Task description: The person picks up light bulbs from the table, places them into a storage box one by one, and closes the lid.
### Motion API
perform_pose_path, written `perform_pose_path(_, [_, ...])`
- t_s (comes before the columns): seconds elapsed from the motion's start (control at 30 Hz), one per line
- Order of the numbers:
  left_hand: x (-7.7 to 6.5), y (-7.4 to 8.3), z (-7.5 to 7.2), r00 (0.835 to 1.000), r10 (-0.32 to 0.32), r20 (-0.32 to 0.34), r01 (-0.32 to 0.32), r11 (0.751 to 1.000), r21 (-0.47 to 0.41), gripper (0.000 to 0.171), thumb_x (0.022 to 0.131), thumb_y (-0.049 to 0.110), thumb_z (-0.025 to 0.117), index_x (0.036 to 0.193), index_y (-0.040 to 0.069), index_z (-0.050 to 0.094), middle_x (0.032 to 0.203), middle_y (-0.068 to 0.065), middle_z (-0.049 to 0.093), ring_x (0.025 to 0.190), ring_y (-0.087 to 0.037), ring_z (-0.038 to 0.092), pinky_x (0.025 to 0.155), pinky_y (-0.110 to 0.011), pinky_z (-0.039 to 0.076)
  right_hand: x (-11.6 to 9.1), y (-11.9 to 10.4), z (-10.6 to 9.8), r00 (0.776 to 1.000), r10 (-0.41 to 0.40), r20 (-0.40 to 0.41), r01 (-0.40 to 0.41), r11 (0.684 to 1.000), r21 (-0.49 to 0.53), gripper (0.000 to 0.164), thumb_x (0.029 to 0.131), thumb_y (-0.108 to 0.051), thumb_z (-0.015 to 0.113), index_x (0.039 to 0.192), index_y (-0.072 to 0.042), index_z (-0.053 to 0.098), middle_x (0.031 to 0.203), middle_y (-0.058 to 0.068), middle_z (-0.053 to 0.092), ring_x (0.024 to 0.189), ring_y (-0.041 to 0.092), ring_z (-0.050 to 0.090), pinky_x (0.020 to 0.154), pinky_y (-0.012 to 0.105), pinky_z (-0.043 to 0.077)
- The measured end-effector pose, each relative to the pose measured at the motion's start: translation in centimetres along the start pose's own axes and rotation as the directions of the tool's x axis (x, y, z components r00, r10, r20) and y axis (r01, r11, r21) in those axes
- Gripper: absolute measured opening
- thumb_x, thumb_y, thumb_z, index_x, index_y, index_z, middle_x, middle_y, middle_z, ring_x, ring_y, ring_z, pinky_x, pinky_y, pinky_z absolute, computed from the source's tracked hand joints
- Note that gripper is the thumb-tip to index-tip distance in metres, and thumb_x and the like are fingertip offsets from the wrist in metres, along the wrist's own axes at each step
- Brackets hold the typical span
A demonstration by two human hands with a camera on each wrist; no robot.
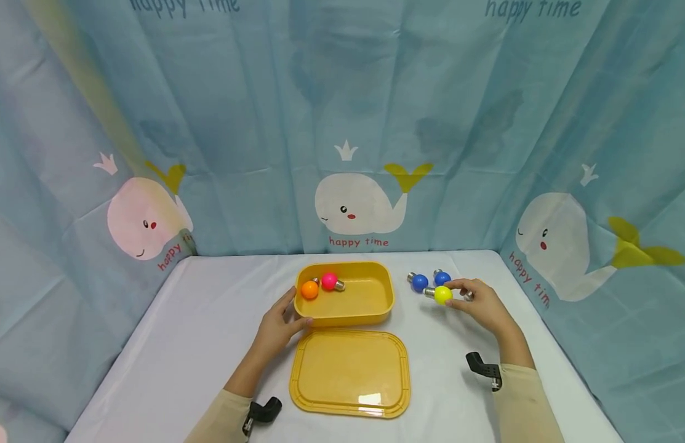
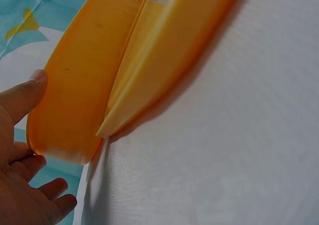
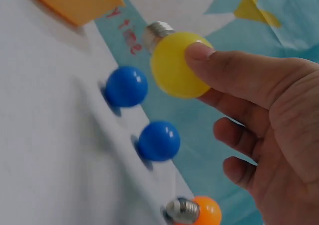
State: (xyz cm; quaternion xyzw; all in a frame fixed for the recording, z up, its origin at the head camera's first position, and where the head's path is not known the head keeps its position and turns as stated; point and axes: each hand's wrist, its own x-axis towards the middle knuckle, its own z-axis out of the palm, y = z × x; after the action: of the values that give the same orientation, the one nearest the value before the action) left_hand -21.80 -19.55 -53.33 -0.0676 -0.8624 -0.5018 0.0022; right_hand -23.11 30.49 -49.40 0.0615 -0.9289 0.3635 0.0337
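Note:
The left hand (image 1: 279, 323) grips the near left corner of a yellow plastic box (image 1: 350, 320), its thumb along the front wall and fingers at the left end. Inside lie an orange bulb (image 1: 309, 290) and a pink bulb (image 1: 329, 282). A yellow light bulb (image 1: 444, 295) is pinched between thumb and fingers of the right hand (image 1: 482, 304), raised off the table with its metal base pointing left. Two blue bulbs (image 3: 126, 86) lie behind it on the table. Another orange bulb (image 3: 210, 211) appears beyond them in the right wrist view; the hand mostly covers it in the head view.
A flat yellow lid (image 1: 350, 373) lies in front of the box on the white tablecloth (image 1: 209, 320). Blue curtains (image 1: 253, 203) printed with whales stand around the back and sides of the table. Each wrist carries a black mount (image 1: 483, 365).

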Motion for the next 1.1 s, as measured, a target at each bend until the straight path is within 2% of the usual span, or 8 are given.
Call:
perform_pose_path(0.13, [0.1,0.0,0.0,1.0,-0.005,-0.001,0.005,1.0,0.002,0.104,0.081,0.054,0.082,0.164,0.023,0.028,0.169,-0.006,0.028,0.155,-0.034,0.026,0.123,-0.052,0.03,0.5,-1.7,0.8,0.999,-0.018,-0.051,0.02,0.999,0.029,0.048,0.087,-0.042,0.082,0.127,-0.018,0.072,0.113,0.012,0.065,0.103,0.03,0.053,0.086,0.041,0.044])
perform_pose_path(0.27, [0.1,0.3,0.0,1.0,-0.012,0.004,0.012,1.0,0.002,0.103,0.082,0.052,0.083,0.164,0.023,0.028,0.169,-0.006,0.028,0.155,-0.033,0.026,0.124,-0.051,0.03,0.9,-3.8,1.8,0.997,-0.033,-0.073,0.04,0.995,0.089,0.05,0.086,-0.042,0.083,0.129,-0.019,0.071,0.122,0.012,0.065,0.111,0.034,0.054,0.093,0.047,0.046])
perform_pose_path(0.43, [0.1,0.5,-0.1,1.0,-0.011,0.008,0.011,1.0,-0.002,0.103,0.082,0.051,0.083,0.164,0.022,0.028,0.169,-0.006,0.027,0.155,-0.033,0.025,0.124,-0.052,0.03,1.7,-6.2,2.9,0.995,-0.047,-0.089,0.056,0.994,0.092,0.046,0.086,-0.041,0.084,0.127,-0.024,0.072,0.117,0.011,0.063,0.108,0.035,0.054,0.085,0.041,0.048])
perform_pose_path(0.53, [0.1,0.4,-0.1,1.0,-0.015,0.007,0.015,1.0,0.005,0.103,0.082,0.05,0.083,0.164,0.023,0.027,0.169,-0.007,0.027,0.155,-0.035,0.026,0.123,-0.052,0.03,2.3,-7.2,3.3,0.994,-0.062,-0.091,0.069,0.995,0.076,0.043,0.087,-0.038,0.084,0.126,-0.024,0.072,0.112,0.006,0.064,0.107,0.034,0.054,0.081,0.038,0.047])
perform_pose_path(0.73, [0.0,0.3,0.0,1.0,-0.016,0.003,0.016,1.0,0.007,0.105,0.081,0.054,0.083,0.164,0.024,0.027,0.169,-0.009,0.027,0.153,-0.038,0.028,0.123,-0.053,0.031,3.4,-8.3,4.0,0.993,-0.083,-0.081,0.086,0.996,0.035,0.044,0.087,-0.038,0.083,0.127,-0.022,0.072,0.112,0.005,0.063,0.107,0.032,0.054,0.078,0.037,0.049])
perform_pose_path(0.9, [0.0,0.3,-0.1,1.0,-0.017,0.008,0.017,1.0,0.011,0.104,0.081,0.053,0.083,0.164,0.023,0.027,0.169,-0.008,0.027,0.153,-0.037,0.028,0.123,-0.052,0.032,4.1,-8.7,4.8,0.994,-0.094,-0.06,0.097,0.995,0.036,0.042,0.088,-0.038,0.083,0.125,-0.022,0.073,0.116,0.009,0.065,0.108,0.033,0.056,0.083,0.039,0.051])
perform_pose_path(1.1, [0.1,0.3,-0.1,1.0,-0.017,0.011,0.017,1.0,0.019,0.103,0.083,0.053,0.082,0.164,0.023,0.026,0.169,-0.006,0.027,0.154,-0.035,0.027,0.123,-0.052,0.031,4.8,-9.4,5.7,0.992,-0.113,-0.057,0.115,0.992,0.048,0.038,0.087,-0.035,0.084,0.122,-0.025,0.074,0.114,0.003,0.066,0.109,0.036,0.058,0.085,0.043,0.054])
